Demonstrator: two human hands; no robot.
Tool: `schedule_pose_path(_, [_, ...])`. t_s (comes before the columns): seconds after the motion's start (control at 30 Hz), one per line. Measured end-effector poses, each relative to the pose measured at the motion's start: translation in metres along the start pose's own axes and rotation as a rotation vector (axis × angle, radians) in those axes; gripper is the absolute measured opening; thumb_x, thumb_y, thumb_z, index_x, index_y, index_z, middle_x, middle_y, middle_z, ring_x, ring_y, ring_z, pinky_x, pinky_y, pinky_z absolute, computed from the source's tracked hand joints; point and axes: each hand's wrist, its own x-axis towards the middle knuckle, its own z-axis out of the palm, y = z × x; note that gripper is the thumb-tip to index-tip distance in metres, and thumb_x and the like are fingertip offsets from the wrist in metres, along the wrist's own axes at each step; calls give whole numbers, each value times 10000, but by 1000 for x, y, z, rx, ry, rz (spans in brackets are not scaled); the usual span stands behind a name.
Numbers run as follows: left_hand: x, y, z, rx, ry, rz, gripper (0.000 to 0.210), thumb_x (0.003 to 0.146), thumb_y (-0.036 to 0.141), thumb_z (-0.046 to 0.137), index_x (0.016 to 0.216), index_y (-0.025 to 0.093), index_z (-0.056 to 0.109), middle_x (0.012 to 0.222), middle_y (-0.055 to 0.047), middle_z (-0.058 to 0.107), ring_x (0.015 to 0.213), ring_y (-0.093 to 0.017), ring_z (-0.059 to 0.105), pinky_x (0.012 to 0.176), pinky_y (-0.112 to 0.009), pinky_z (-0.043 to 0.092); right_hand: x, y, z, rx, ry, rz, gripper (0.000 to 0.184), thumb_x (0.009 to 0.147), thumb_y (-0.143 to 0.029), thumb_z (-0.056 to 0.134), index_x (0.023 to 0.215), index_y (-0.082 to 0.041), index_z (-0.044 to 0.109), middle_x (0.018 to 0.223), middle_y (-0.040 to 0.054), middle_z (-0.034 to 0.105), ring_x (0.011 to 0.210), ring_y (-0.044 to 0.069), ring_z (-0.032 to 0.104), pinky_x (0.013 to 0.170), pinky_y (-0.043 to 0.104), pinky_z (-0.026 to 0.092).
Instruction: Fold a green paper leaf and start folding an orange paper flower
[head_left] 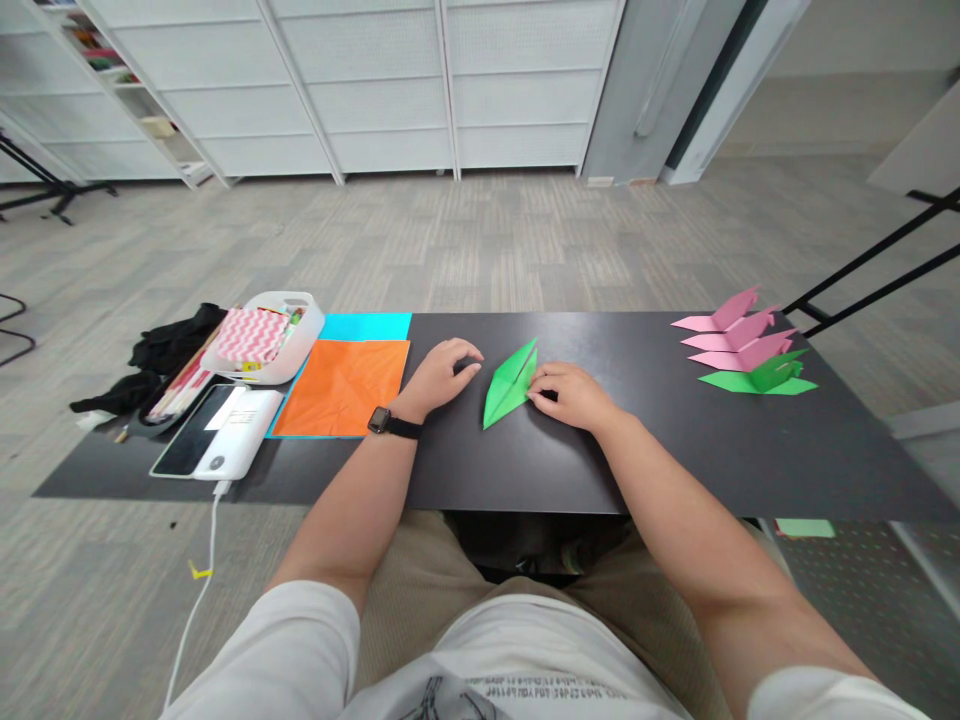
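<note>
A folded piece of green origami paper (510, 385), diamond-shaped with a slit down its middle, lies on the dark table in front of me. My right hand (568, 393) pinches its right corner between thumb and fingers. To the left of the paper, my left hand (448, 376) rests on the table, thumb and fingers apart and touching nothing but the tabletop. A black watch is on that wrist. At the right end stand pink paper cranes (739, 330) in a row, with a green paper crane (776, 375) nearest me.
Orange paper (341, 390) lies over blue paper (367, 326) on the left. Beyond it are a white basket (307, 335) with a pink-patterned packet, a phone (196, 432), a white power bank (244, 435) with a cable, and black cloth (176, 340).
</note>
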Motion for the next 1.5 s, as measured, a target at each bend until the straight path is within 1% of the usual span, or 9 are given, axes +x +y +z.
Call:
schedule_pose_path(0.13, [1, 9, 10, 32, -54, -15, 133, 1009, 299, 617, 1053, 240, 727, 1155, -63, 765, 1148, -250, 692, 1108, -459, 519, 2, 3, 6, -35, 11, 33, 66, 967, -295, 741, 964, -254, 793, 1029, 75, 758, 1006, 254, 695, 963, 429, 537])
schedule_pose_path(0.23, [2, 10, 14, 52, -62, -12, 139, 1015, 292, 606, 1015, 233, 732, 1114, -57, 770, 1099, -242, 696, 1071, -448, 525, 2, 4, 11, -75, 25, 36, 129, 966, -318, 766, 1072, -250, 795, 1086, 94, 746, 1048, 276, 678, 985, 453, 531])
schedule_pose_path(0.63, [4, 9, 20, 73, -98, 11, 167, 1024, 280, 605, 1028, 238, 766, 1136, -44, 795, 1112, -241, 707, 1096, -453, 511, 0, 9, 15, -83, 52, 97, 193, 983, -205, 702, 1114, -291, 814, 1149, 69, 751, 1093, 265, 672, 991, 451, 501])
schedule_pose_path(0.83, [4, 13, 20, 79, -88, -31, 153, 1007, 267, 620, 1070, 248, 758, 1143, -43, 805, 1116, -258, 710, 1093, -455, 525, 3, 9, 16, -52, 57, 81, 304, 983, -125, 627, 1109, -324, 819, 1183, 46, 784, 1130, 256, 696, 1050, 480, 479])
schedule_pose_path(1.0, [4, 11, 21, 65, -102, 17, 150, 1016, 270, 608, 1053, 240, 750, 1138, -45, 797, 1105, -250, 710, 1091, -457, 521, 5, 8, 20, -28, 63, 96, 348, 968, -78, 558, 992, -323, 804, 1218, 24, 800, 1219, 262, 691, 1201, 625, 337])
schedule_pose_path(1.13, [3, 9, 22, 37, -60, 43, 147, 1005, 251, 627, 1103, 232, 736, 1187, -63, 763, 1156, -245, 690, 1094, -447, 526, 7, 5, 25, -11, 76, 143, 363, 957, -64, 530, 1007, -323, 780, 1203, 6, 806, 1269, 265, 673, 1238, 707, 237])
schedule_pose_path(1.2, [3, 10, 22, 15, -42, 48, 146, 987, 223, 643, 1103, 230, 732, 1202, -69, 743, 1179, -238, 679, 1104, -436, 528, 8, 5, 26, -12, 95, 144, 360, 955, -68, 532, 1022, -321, 779, 1213, 14, 796, 1273, 268, 661, 1235, 693, 263])
schedule_pose_path(1.33, [3, 8, 24, -4, -35, 70, 111, 976, 203, 659, 1060, 226, 728, 1172, -68, 729, 1155, -237, 678, 1095, -439, 537, 11, 8, 26, -71, 147, 167, 348, 951, -97, 567, 1038, -320, 819, 1244, 59, 755, 1206, 274, 646, 1136, 553, 434])
schedule_pose_path(1.5, [4, 5, 26, -6, -54, 115, 101, 971, 189, 675, 1043, 232, 731, 1156, -57, 739, 1135, -243, 681, 1083, -453, 533, 10, 7, 22, -135, 93, 226, 379, 969, -107, 563, 1045, -345, 848, 1195, 42, 779, 1160, 280, 655, 1187, 611, 361])
